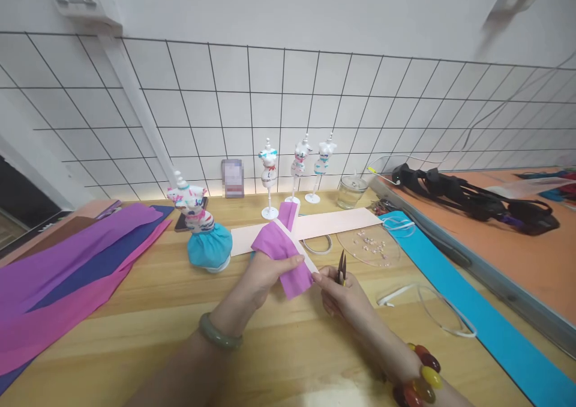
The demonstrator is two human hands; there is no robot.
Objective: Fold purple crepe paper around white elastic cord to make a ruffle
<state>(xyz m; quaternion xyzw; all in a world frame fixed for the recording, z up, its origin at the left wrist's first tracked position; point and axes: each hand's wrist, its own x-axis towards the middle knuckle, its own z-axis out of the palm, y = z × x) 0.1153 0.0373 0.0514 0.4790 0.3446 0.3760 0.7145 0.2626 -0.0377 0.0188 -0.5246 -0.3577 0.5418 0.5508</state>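
Observation:
A strip of purple fabric (297, 280) with a white band (294, 244) laid along it is raised over the wooden table. My left hand (265, 275) is closed on the fabric, its thumb lying on top. The fingertips of my right hand (339, 293) pinch the lower right end of the band and fabric. Small dark scissors (342, 268) are also tucked in my right hand, blades pointing up. Just behind the fabric, a pale pink strip (346, 222) lies across the table. Left of my hands stands a small mannequin (193, 206) in a blue skirt (209, 246).
Three mini mannequins (269, 170) and a glass of water (351, 191) stand at the back. Purple, navy and pink fabrics (81, 263) lie left. To the right are beads (371, 243), a white cord (443, 323), a blue strip (468, 299) and black straps (472, 197) on an orange surface.

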